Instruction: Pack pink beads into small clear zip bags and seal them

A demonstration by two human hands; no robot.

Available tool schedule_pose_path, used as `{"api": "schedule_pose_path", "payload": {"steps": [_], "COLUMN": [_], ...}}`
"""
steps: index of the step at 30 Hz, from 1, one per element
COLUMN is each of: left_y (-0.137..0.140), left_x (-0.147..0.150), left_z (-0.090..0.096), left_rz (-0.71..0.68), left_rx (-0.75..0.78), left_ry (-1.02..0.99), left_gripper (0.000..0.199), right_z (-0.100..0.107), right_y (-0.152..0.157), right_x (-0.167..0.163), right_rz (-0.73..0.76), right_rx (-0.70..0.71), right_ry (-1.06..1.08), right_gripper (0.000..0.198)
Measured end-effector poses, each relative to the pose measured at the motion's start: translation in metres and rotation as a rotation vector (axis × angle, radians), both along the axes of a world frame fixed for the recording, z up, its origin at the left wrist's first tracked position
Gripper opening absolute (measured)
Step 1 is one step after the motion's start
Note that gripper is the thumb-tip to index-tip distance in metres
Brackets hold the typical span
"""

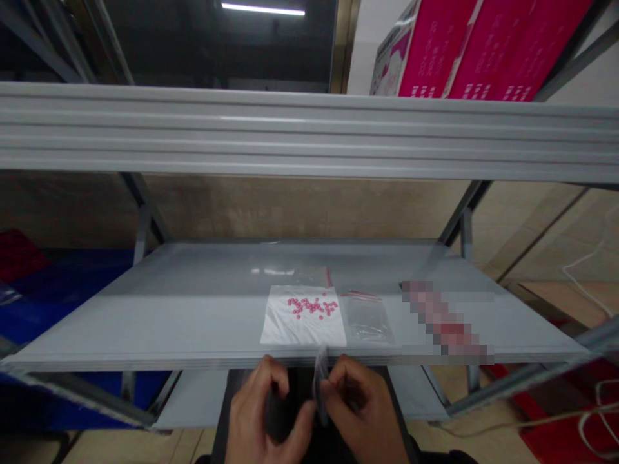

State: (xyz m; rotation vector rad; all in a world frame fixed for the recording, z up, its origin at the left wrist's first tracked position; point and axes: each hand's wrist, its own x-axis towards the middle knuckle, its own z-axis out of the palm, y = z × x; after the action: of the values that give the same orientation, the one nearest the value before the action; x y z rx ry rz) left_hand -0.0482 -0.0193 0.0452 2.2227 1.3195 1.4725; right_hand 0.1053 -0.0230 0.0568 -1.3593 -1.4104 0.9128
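Head view: both hands are at the near edge of the work, forearms entering from the bottom, palms facing inward. Left hand [264, 415] has its fingers curled and its thumb spread well away from them, the gap vacant; whether the thumb touches the bag beside it cannot be told. Right hand [365, 407] has thumb and forefinger closed in a pinch on a clear plastic bag [320, 385], which stands nearly edge-on between the hands, just short of the grey shelf [169, 316]; its contents cannot be made out. On the shelf beyond, a white sheet [302, 333] bears a loose cluster of small pink-red pellets [313, 307]. Just to its right a second bag [368, 322] lies flat, transparent, red strip along its far edge. A third bag [312, 277] lies at the sheet's far edge. Farther right is a pixelated item [442, 319], unidentifiable. Magenta boxes [476, 51] stand above the upper rail [309, 135].
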Motion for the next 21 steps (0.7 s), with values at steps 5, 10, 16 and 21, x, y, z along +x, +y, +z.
{"api": "schedule_pose_path", "payload": {"steps": [5, 10, 16, 21], "left_y": [0.006, 0.008, 0.013, 0.023], "left_x": [-0.006, -0.001, 0.004, 0.012], "left_z": [-0.011, -0.019, -0.011, -0.027], "left_rz": [-0.224, -0.252, -0.246, -0.063], "left_rx": [-0.049, -0.097, -0.087, -0.041], "left_ry": [0.099, 0.047, -0.061, -0.135], "left_gripper": [0.088, 0.079, 0.051, 0.033], "right_z": [0.002, -0.004, -0.011, -0.022], "right_y": [-0.001, 0.001, 0.005, 0.039], "right_x": [0.003, 0.005, 0.012, 0.017], "right_rz": [0.060, 0.084, 0.058, -0.103], "right_rx": [-0.009, -0.028, 0.043, 0.209], "right_ry": [0.028, 0.014, -0.081, -0.234], "right_gripper": [0.019, 0.012, 0.021, 0.023]}}
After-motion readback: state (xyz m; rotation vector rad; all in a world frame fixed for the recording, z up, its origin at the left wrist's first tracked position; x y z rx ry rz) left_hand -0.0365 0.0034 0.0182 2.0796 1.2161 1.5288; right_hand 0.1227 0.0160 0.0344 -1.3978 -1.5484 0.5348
